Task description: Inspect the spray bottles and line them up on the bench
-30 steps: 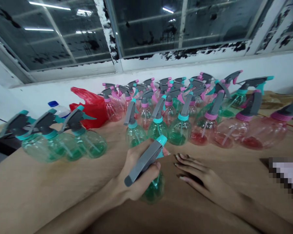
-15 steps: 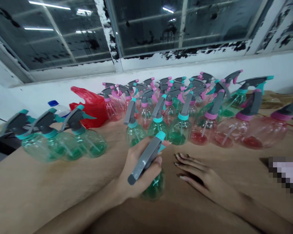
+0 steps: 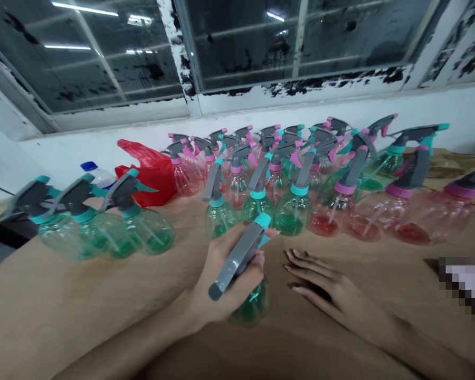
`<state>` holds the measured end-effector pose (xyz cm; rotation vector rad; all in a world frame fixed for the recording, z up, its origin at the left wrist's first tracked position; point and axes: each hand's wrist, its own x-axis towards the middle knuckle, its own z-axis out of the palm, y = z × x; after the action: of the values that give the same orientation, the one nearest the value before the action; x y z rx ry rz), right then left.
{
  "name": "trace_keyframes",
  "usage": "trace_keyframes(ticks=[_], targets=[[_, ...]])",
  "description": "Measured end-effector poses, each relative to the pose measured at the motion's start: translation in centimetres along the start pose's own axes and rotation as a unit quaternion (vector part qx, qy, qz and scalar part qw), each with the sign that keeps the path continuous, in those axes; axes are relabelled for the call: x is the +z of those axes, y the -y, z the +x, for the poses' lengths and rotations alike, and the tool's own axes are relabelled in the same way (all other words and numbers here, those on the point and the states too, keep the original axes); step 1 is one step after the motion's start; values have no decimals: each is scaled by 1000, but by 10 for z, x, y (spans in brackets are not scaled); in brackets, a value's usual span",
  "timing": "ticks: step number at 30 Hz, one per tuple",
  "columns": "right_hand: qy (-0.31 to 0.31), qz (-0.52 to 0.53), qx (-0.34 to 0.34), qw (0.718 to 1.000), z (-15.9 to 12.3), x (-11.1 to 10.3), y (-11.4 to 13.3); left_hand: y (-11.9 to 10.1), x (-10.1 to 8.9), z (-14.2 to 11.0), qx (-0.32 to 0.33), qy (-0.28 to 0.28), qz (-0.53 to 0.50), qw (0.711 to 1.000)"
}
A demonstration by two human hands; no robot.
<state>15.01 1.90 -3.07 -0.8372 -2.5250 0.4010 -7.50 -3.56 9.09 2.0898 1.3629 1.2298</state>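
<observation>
My left hand (image 3: 221, 279) is wrapped round the neck of a green spray bottle (image 3: 250, 303) with a grey trigger head and teal nozzle, which stands on the brown table (image 3: 83, 295). My right hand (image 3: 324, 287) lies flat on the table just to its right, fingers stretched out and holding nothing. Directly behind the held bottle stands a row of three green spray bottles (image 3: 257, 203).
Three more green bottles (image 3: 103, 227) stand at the left. Several pink and green bottles (image 3: 340, 174) crowd the back and right. A red plastic bag (image 3: 150, 169) and a blue-capped white bottle (image 3: 97, 174) sit near the wall under a window.
My left hand has tilted the bottle's trigger head slightly more upright and shifted it a little. My right hand has stayed flat on the table.
</observation>
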Motion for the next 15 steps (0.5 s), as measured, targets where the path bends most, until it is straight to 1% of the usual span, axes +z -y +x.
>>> trace_keyframes(ticks=[9,15], targets=[[-2,3,-12,1000,1,-2,1,1,1,1,-20,9,-5,1000],[10,-13,-7,1000,-1,-1,0,0,1,1,-9,-4,-5,1000]])
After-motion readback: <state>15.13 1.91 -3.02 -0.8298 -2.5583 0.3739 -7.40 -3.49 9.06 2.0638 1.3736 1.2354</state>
